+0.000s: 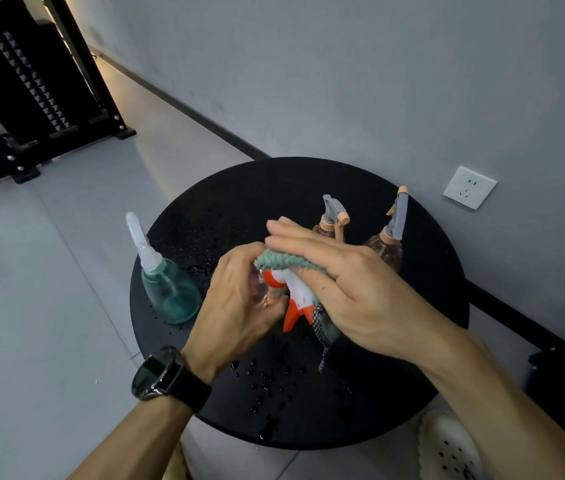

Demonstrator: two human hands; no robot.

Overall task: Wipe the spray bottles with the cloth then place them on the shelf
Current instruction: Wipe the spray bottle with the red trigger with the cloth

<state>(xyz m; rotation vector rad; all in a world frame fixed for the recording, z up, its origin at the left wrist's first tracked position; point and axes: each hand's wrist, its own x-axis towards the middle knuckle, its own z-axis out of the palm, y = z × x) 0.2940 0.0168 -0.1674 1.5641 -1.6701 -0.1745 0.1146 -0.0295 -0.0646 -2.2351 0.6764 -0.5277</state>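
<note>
From the head camera, the round black table (pixel 430 271) is the anchor: above its middle, the left hand (pixel 239 303) curls round the clear body of a spray bottle (pixel 293 289) with a white and orange trigger head. The right hand (pixel 350 285) lies over that head with fingers fairly straight, pressing a green cloth (pixel 288 262) onto it; whether the thumb pinches the cloth underneath cannot be told.

At the table's left edge stands a teal bottle (pixel 170 292); toward its far side, near the wall, stand two brownish bottles (pixel 331 220) (pixel 386 244). Water drops (pixel 267 375) dot the near part of the table.

The bottle is likely light, thin plastic and slippery when wet; the body offers the firmest hold, the trigger the weakest. The cloth is soft and limp. No label or writing is readable.
</note>
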